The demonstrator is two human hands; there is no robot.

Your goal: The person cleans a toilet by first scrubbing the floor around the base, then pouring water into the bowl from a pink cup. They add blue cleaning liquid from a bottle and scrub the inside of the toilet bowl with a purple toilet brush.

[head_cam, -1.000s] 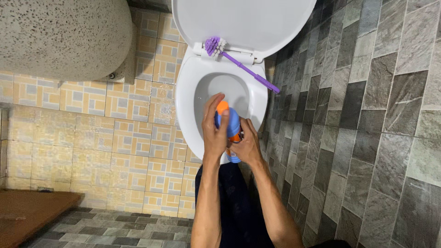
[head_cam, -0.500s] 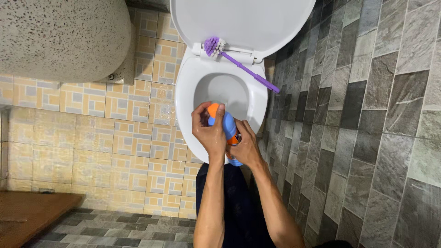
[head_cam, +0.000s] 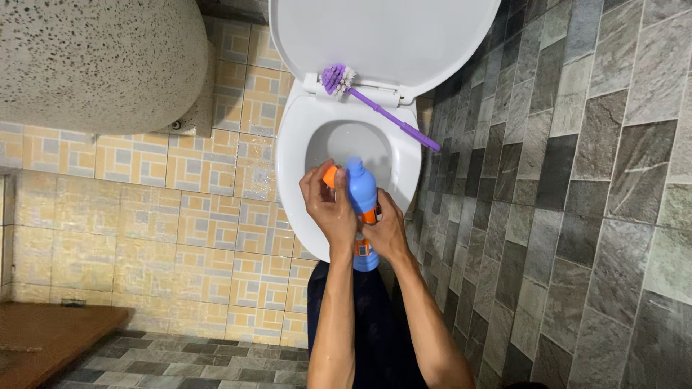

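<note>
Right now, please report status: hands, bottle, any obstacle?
Left hand holds orange cap, off. Right hand grips blue bottle, neck open above toilet bowl. Purple brush across rim, apart.

A blue plastic bottle [head_cam: 362, 194] stands at the middle of the frame, neck up and uncapped, with what looks like an orange label partly hidden at its waist and an orange cap [head_cam: 330, 175] just left of the neck.
</note>
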